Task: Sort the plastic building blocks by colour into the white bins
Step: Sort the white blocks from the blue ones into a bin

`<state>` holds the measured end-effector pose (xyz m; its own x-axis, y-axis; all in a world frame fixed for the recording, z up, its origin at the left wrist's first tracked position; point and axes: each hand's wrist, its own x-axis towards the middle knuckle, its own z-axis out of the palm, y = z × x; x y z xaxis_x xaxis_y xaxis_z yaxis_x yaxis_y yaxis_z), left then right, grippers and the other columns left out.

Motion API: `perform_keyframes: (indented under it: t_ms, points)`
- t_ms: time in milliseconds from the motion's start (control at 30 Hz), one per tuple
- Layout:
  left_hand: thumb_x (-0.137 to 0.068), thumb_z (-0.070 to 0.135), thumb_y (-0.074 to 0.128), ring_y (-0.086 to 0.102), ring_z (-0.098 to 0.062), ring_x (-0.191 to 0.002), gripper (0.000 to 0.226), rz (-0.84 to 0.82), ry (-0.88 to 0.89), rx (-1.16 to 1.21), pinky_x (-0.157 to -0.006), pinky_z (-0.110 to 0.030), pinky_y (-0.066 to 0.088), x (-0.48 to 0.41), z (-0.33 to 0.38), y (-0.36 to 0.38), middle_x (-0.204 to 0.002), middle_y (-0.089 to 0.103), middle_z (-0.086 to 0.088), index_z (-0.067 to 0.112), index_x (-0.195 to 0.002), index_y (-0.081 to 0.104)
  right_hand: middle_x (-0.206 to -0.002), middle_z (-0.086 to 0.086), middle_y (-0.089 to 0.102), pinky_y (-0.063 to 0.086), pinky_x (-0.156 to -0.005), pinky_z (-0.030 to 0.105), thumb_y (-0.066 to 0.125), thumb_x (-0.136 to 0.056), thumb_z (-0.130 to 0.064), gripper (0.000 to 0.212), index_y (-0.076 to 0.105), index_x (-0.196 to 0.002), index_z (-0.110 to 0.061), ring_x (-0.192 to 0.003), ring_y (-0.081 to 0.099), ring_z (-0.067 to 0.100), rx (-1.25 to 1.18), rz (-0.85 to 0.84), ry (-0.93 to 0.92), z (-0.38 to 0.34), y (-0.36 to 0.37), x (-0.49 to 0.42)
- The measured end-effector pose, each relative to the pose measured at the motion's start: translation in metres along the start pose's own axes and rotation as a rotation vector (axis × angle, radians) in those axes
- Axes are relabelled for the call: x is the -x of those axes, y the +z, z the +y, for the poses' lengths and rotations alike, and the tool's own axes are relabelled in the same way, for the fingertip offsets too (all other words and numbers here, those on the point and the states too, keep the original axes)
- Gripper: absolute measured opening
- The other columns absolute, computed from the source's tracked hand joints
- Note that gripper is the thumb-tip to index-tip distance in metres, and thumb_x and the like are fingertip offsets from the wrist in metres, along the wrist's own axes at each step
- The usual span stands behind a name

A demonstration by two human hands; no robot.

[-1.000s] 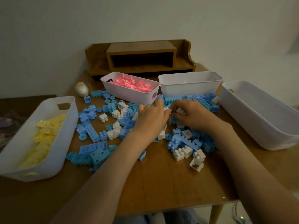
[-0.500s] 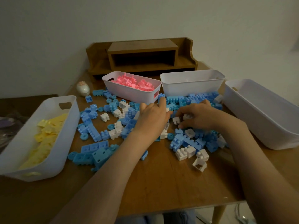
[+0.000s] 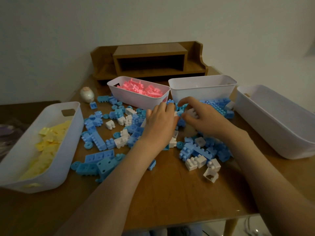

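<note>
Blue blocks (image 3: 99, 142) and white blocks (image 3: 196, 162) lie scattered over the wooden table (image 3: 170, 193). A white bin (image 3: 64, 150) on the left holds yellow blocks, and a bin (image 3: 136, 99) at the back holds pink ones. Beside the pink one stands a bin (image 3: 202, 92) whose contents are hidden. A long bin (image 3: 272, 130) on the right looks empty. My left hand (image 3: 158, 126) lies palm down on the pile, fingers curled, a white block at its fingertips. My right hand (image 3: 204, 120) pinches a white studded block (image 3: 191, 112) just in front of the middle bin.
A wooden desk organiser (image 3: 150, 60) stands against the wall behind the bins. A small egg-shaped ornament (image 3: 87, 94) sits at the back left. A dark low surface (image 3: 20, 113) lies left of the table. The table's front edge runs close below my forearms.
Both hands have shifted towards the back of the pile, near the pink and middle bins. My right hand has lifted a white block out of the blue ones.
</note>
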<state>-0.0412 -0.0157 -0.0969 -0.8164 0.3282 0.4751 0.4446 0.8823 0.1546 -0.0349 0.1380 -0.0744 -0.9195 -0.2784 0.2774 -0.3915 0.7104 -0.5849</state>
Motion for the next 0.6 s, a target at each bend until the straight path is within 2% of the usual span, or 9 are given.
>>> perform_keyframes:
  t_ms: [67,133,233,333,400,500,600]
  points:
    - [-0.100,0.029,0.041,0.047,-0.023,-0.111,0.031,0.086,-0.003,0.145,-0.087,-0.032,0.029,0.000,0.003,-0.003,-0.119,0.050,-0.007,0.011,-0.124,0.047,-0.074,0.006,0.059,0.043,-0.059,0.028,0.049,-0.094,-0.026,0.011,0.052,-0.104,-0.028,-0.060,0.052,0.015,-0.118,0.115,-0.007,-0.004,0.003,-0.001]
    - [-0.099,0.026,0.043,0.049,-0.024,-0.103,0.026,0.171,0.015,0.275,-0.083,-0.033,0.033,0.000,0.006,-0.005,-0.112,0.052,-0.009,0.007,-0.115,0.049,-0.076,0.008,0.061,0.046,-0.060,0.031,0.048,-0.095,-0.028,0.014,0.059,-0.098,-0.020,-0.063,0.054,0.021,-0.350,0.158,0.101,-0.012,0.004,-0.002]
    - [-0.096,0.026,0.042,0.045,-0.016,-0.092,0.026,0.222,0.019,0.423,-0.080,-0.031,0.036,-0.001,0.010,-0.008,-0.103,0.048,-0.003,0.006,-0.111,0.048,-0.079,0.011,0.060,0.046,-0.059,0.029,0.048,-0.096,-0.030,0.027,0.062,-0.096,-0.007,-0.067,0.056,0.020,-0.791,0.027,0.304,-0.020,0.004,-0.003]
    - [-0.098,0.024,0.044,0.045,-0.015,-0.097,0.024,0.102,0.015,0.555,-0.086,-0.038,0.043,-0.001,0.011,-0.007,-0.105,0.042,0.002,0.008,-0.115,0.043,-0.074,0.009,0.062,0.047,-0.060,0.029,0.044,-0.097,-0.032,0.030,0.063,-0.093,-0.009,-0.065,0.057,0.018,-1.042,-0.090,0.400,-0.025,0.006,-0.002]
    - [-0.099,0.024,0.043,0.045,-0.019,-0.106,0.026,0.004,0.009,0.595,-0.091,-0.043,0.044,-0.001,0.010,-0.005,-0.112,0.044,-0.003,0.009,-0.120,0.042,-0.080,0.007,0.064,0.049,-0.070,0.031,0.045,-0.097,-0.035,0.029,0.064,-0.092,-0.014,-0.072,0.060,0.017,-1.117,-0.094,0.484,-0.025,0.009,-0.002]
    - [-0.101,0.027,0.039,0.038,-0.016,-0.117,0.033,-0.087,-0.020,0.641,-0.102,-0.040,0.036,0.000,0.011,-0.006,-0.123,0.040,-0.002,0.012,-0.130,0.038,-0.094,0.011,0.062,0.045,-0.086,0.038,0.048,-0.093,-0.039,0.032,0.065,-0.096,-0.012,-0.087,0.057,0.022,-1.239,-0.124,0.564,-0.019,0.009,-0.004]
    - [-0.100,0.029,0.038,0.030,-0.015,-0.126,0.039,-0.144,-0.087,0.778,-0.106,-0.037,0.030,0.003,0.010,-0.007,-0.128,0.029,0.003,0.024,-0.137,0.025,-0.107,0.013,0.057,0.042,-0.084,0.034,0.050,-0.088,-0.041,0.043,0.059,-0.111,-0.006,-0.099,0.053,0.024,-1.444,-0.229,0.552,-0.015,0.007,-0.005]
